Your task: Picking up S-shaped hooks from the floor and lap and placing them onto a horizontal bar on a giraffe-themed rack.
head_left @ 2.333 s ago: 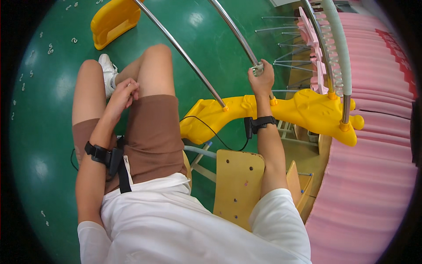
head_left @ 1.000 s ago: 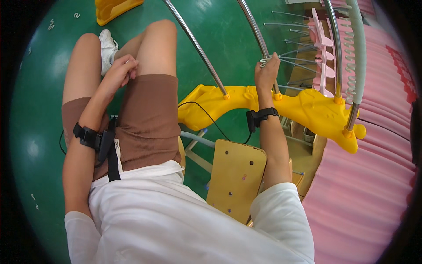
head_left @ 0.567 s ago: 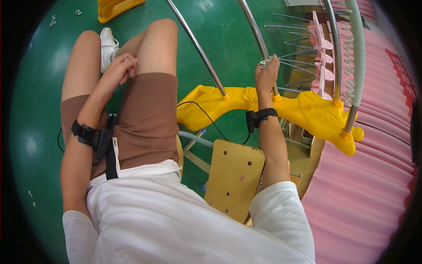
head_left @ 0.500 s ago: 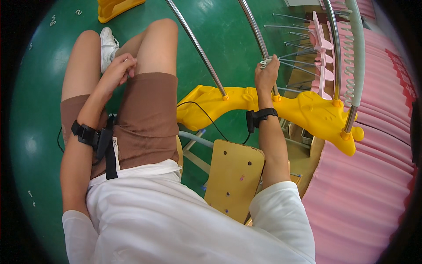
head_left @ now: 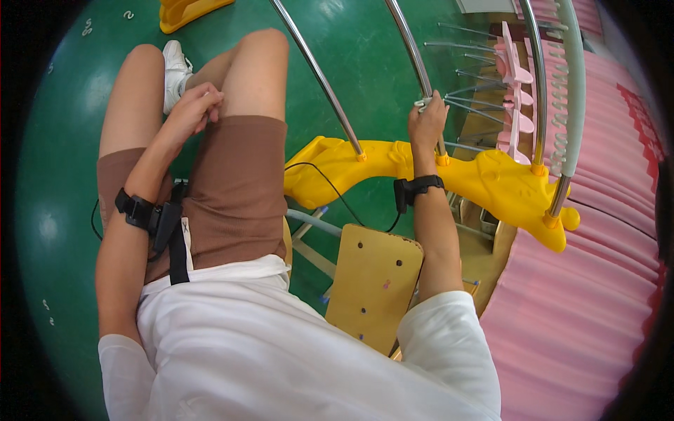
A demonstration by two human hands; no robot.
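Pinching a white hook just beside the metal pole, itself planted in the yellow giraffe-shaped base for support, the right hand closes narrowly, while the left hand curls by the thigh, its contents impossible to tell.
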